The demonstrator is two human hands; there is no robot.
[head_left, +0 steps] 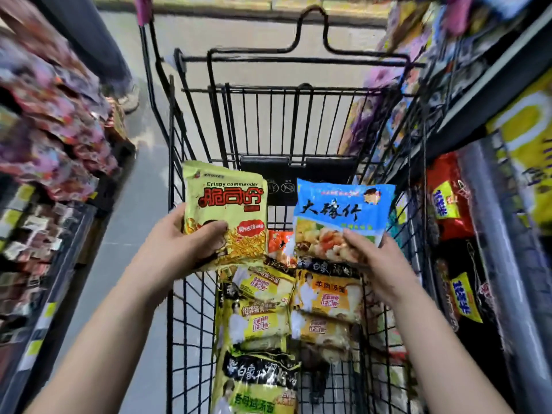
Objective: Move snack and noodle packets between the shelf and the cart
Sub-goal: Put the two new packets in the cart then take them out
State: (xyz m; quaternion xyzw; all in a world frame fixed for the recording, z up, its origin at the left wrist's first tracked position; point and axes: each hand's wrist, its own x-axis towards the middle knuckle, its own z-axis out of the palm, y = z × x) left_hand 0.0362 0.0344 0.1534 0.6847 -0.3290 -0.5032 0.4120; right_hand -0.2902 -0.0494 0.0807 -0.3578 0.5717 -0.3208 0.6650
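Two packets are held above the cart, one in each grip. The left hand (191, 240) is closed on the lower edge of a yellow-green snack packet (225, 209), thumb across its front; the right hand (376, 255) is closed on the lower right corner of a blue packet (340, 216), fingers (355, 239) pressed on its face. The two packets are held upright and side by side, apart from each other.

Directly below both grips, several yellow noodle packets (263, 309) are seen lying in layers on the floor of the black wire cart (176, 324), with an orange packet (279, 243) partly hidden beneath the held pair. Further out, a stocked shelf (490, 204) stands just beyond the right grip, and another shelf (50, 144), blurred, stands well off the left grip.

The task is judged to be partly done: a load is already in the cart, while the two held packets are not yet set down. Whether they are bound for the cart or a shelf cannot be told.
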